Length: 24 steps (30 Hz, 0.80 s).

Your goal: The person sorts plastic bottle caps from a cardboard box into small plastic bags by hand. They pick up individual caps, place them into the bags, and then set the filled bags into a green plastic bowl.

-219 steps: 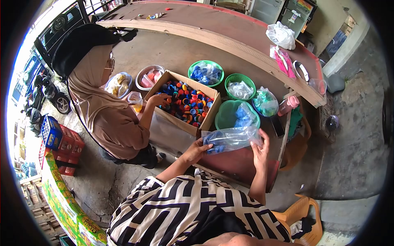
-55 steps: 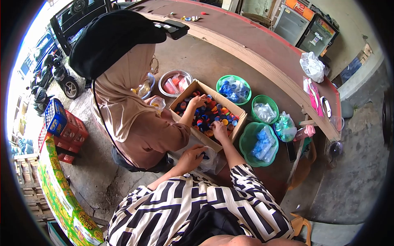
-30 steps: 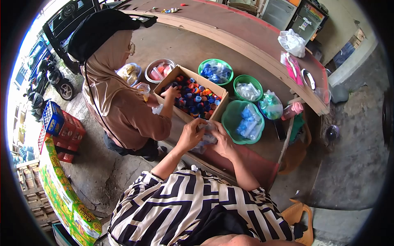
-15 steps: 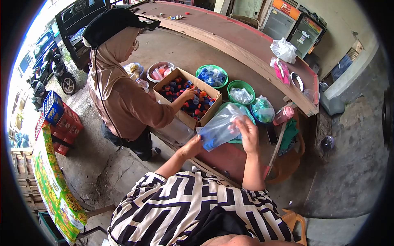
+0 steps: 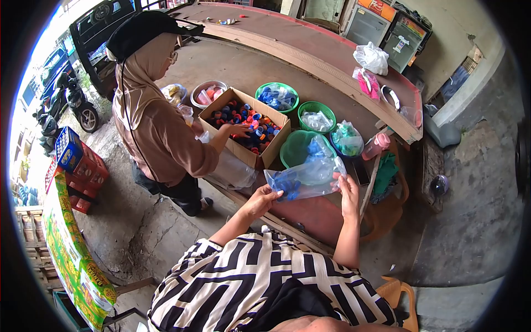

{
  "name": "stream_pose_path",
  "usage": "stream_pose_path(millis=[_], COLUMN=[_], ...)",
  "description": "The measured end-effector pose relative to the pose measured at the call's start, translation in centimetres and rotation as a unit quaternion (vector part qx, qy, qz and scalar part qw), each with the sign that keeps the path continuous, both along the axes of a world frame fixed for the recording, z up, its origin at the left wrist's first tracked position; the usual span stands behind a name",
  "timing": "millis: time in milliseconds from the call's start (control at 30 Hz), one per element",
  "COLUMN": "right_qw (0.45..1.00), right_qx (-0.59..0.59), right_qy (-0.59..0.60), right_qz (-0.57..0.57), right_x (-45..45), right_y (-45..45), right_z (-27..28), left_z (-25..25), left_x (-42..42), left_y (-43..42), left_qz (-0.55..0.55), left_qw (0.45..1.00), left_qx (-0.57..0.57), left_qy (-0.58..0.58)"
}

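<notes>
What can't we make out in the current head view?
All in the head view:
Blue caps in the held plastic bag: exact count; they overlap behind cloudy, creased film.
Cardboard box: its floor, covered by loose caps.
Green scalloped bowl: its near side, blurred behind the bag.
Small items on the far table: too small to identify.
Orange chair: partly hidden by the patterned shirt.

From where I stand it seems a small open-fronted shop: drinks fridges (image 5: 367,26) at the back, stacked plastic crates (image 5: 92,169) by a bright printed sheet (image 5: 71,238), motorbikes (image 5: 74,99) out in the daylight, cracked concrete floor (image 5: 157,224) underfoot.
</notes>
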State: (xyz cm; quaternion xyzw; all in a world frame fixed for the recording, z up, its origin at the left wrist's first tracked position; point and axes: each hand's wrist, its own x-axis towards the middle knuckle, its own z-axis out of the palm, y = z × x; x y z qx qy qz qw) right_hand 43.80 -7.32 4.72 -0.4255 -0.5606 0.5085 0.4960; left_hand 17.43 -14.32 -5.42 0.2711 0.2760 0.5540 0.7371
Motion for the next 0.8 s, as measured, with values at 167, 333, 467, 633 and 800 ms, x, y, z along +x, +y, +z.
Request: stream_pose_path(millis=[167, 333, 467, 633, 800], right_qw=[0.998, 0.97, 0.933, 0.904, 0.918], right_qx=[0.046, 0.137, 0.181, 0.219, 0.187], right_qy=[-0.012, -0.177, -0.28, -0.307, -0.282], right_qz=[0.031, 0.095, 0.136, 0.2, 0.209], right_x=[-0.4, -4.1, -7.1, -9.2, -11.3], right_y=[-0.1, -1.1, -2.2, -2.3, -1.2], right_z=[-1.4, -1.7, -2.8, -2.9, -3.9], left_z=[0.0, -0.9, -0.2, 3.7, 4.9], left_x=[0.9, 0.9, 0.5, 0.1, -1.6], left_y=[-0.6, -1.3, -1.2, -0.6, 0.2], left_qz=[0.003, 0.074, 0.12, 0.185, 0.227], left_qw=[0.994, 0.954, 0.943, 0.821, 0.845], left_qx=[-0.077, -0.103, -0.002, 0.123, 0.077], left_qy=[0.071, 0.272, 0.31, 0.526, 0.478])
